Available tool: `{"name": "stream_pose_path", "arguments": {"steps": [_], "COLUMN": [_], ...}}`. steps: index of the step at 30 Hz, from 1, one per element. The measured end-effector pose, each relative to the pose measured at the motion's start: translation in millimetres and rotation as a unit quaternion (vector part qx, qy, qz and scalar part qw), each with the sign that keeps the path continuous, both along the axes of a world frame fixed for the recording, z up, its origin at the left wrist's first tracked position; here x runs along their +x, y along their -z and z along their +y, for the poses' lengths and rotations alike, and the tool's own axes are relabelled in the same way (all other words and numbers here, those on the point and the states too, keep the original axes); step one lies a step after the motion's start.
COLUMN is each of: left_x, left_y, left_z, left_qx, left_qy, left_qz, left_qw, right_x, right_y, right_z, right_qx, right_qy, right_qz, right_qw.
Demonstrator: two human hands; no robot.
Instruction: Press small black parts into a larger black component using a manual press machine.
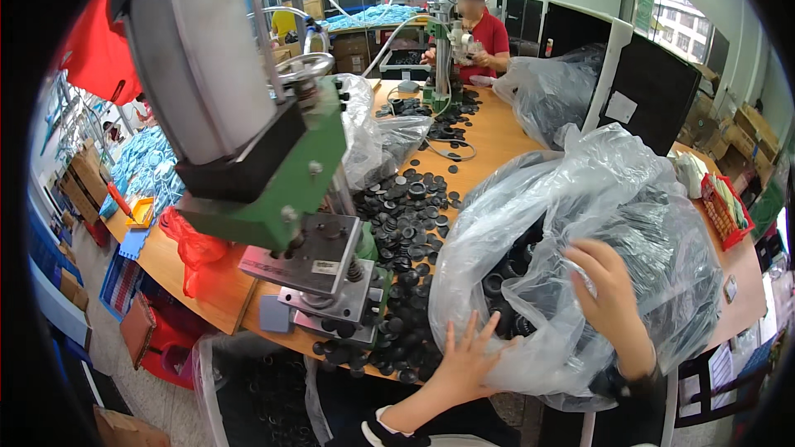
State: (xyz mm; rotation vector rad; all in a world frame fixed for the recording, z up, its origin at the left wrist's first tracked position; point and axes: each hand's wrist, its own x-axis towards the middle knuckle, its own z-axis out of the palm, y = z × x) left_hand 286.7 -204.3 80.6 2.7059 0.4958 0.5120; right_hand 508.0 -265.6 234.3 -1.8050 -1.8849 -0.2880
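A large clear plastic bag [662,223] lies in front of me, its mouth toward the left. Round black parts [494,285] show inside through the opening, partly covered by folds of film. My left hand [462,364] rests with spread fingers against the near lower rim of the bag. On the right, my right hand [611,294] has its fingers curled on the bag's film above the opening. Left of the bag, many loose black round caps [406,215] are heaped on the wooden table [489,174].
A green and grey press machine [306,257] stands at left, with caps around its base. Farther back, a person in red [489,37] works at a second press [441,50]. A red basket [729,207] is at right, and an open bag of black parts [261,397] sits below the table.
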Motion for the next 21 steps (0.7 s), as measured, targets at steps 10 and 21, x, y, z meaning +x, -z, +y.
{"name": "stream_pose_path", "arguments": {"steps": [10, 21], "left_x": [-46, -141], "left_y": [26, -63], "left_z": [1, 25], "left_qx": [0.010, -0.107], "left_qy": [-0.060, 0.070], "left_qz": [0.056, -0.072], "left_qw": [0.997, 0.989], "right_x": [69, 1], "right_y": [92, 32], "right_z": [294, 219], "right_qx": [-0.089, -0.229], "right_qy": [0.227, 0.135], "right_qz": [-0.175, -0.213], "right_qw": [0.954, 0.940]}}
